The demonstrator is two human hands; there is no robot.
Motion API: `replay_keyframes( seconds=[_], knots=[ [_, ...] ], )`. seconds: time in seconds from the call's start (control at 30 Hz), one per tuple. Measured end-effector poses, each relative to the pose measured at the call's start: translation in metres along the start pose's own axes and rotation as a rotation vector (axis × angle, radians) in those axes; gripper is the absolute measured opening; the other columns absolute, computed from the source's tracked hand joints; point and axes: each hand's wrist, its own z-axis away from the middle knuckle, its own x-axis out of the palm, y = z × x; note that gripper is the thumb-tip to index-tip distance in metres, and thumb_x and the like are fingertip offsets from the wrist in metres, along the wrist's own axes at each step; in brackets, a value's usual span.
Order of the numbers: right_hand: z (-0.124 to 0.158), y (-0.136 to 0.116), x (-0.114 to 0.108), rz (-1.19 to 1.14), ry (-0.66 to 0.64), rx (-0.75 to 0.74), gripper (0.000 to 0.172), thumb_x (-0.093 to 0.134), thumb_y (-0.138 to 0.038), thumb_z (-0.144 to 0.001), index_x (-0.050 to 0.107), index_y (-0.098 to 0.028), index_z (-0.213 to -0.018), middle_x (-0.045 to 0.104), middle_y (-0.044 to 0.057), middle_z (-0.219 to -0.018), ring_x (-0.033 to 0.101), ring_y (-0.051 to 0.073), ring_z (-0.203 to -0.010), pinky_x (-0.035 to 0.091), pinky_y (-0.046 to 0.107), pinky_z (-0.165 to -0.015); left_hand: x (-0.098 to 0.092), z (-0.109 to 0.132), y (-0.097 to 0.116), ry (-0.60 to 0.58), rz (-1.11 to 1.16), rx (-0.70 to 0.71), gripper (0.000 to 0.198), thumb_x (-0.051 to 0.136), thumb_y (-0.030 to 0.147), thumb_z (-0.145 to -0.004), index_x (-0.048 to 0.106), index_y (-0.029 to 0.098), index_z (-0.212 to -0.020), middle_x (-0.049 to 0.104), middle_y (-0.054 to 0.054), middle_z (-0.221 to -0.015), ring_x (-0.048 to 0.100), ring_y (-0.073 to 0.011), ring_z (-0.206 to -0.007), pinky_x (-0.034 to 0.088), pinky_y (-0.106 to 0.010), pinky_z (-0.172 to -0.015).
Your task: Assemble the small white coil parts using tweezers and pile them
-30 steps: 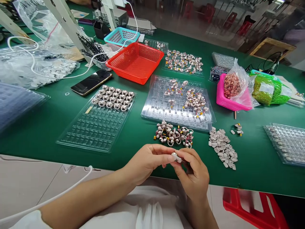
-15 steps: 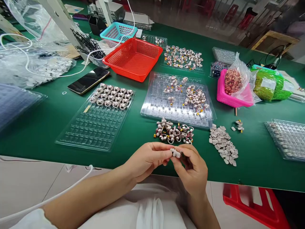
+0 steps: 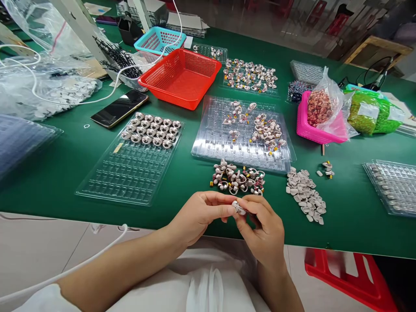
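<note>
Above the table's front edge, my left hand (image 3: pixel 203 214) and my right hand (image 3: pixel 263 227) meet at a small beige earbud (image 3: pixel 239 209). Both pinch it between thumb and fingers, and the fingertips hide part of it. Just beyond them lies a heap of beige earbuds with orange and dark red bits (image 3: pixel 237 180). Right of my right hand is a pile of flat beige covers (image 3: pixel 305 195). A clear tray (image 3: pixel 123 177) on the left carries rows of shiny rounded earbuds (image 3: pixel 152 130) in its far part.
Stacked clear trays (image 3: pixel 208 143) with loose earbuds lie ahead. Behind them stands a red basket (image 3: pixel 185 82), near a phone (image 3: pixel 120 108). On the right are a pink basket (image 3: pixel 305 123) with a bag of copper-coloured parts, green bags (image 3: pixel 373 115) and another tray stack (image 3: pixel 399 186).
The earbud has turned slightly between my fingertips, showing a rounder, shinier side. Both hands stay in nearly the same place, and the view has shifted a little.
</note>
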Motion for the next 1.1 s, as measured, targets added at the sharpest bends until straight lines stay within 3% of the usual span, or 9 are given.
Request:
replay_keyframes(
  seconds=[0.43, 0.7, 0.9, 1.1],
  knots=[
    [-0.001, 0.002, -0.004, 0.178, -0.057, -0.199, 0.043, 0.062, 0.002, -0.088, 0.062, -0.022, -0.124, 0.070, 0.008, -0.108, 0.071, 0.017, -0.092, 0.060, 0.026, -0.073, 0.003, 0.003, -0.001, 0.075, -0.138, 0.076, 0.022, 0.091, 0.022, -0.063, 0.085, 0.020, -0.084, 0.082, -0.003, -0.081, 0.067, -0.0138, -0.072, 0.054, -0.021, -0.066],
    [0.006, 0.002, 0.003, 0.015, 0.032, -0.079, 0.041, 0.065, -0.001, -0.087, 0.065, -0.026, -0.120, 0.068, 0.005, -0.105, 0.069, 0.016, -0.090, 0.060, 0.025, -0.070, 0.006, 0.006, 0.000, 0.050, -0.096, 0.115, 0.020, 0.090, 0.021, -0.064, 0.084, 0.019, -0.083, 0.082, -0.002, -0.078, 0.070, -0.0128, -0.069, 0.056, -0.021, -0.070],
    [0.008, 0.003, 0.001, 0.004, 0.037, -0.081, 0.041, 0.066, -0.002, -0.087, 0.065, -0.027, -0.119, 0.070, 0.004, -0.104, 0.070, 0.016, -0.089, 0.060, 0.026, -0.068, 0.005, 0.011, -0.003, 0.031, -0.059, 0.115, 0.022, 0.091, 0.023, -0.064, 0.084, 0.020, -0.084, 0.082, -0.003, -0.080, 0.073, -0.0162, -0.075, 0.058, -0.024, -0.072],
    [0.008, 0.000, -0.002, 0.040, 0.029, -0.108, 0.045, 0.066, -0.001, -0.086, 0.065, -0.030, -0.121, 0.071, 0.005, -0.104, 0.072, 0.018, -0.087, 0.061, 0.028, -0.069, 0.007, 0.016, 0.002, 0.042, -0.218, 0.233, 0.017, 0.088, 0.021, -0.067, 0.085, 0.021, -0.084, 0.081, -0.004, -0.079, 0.071, -0.0198, -0.078, 0.057, -0.029, -0.076]
  ],
)
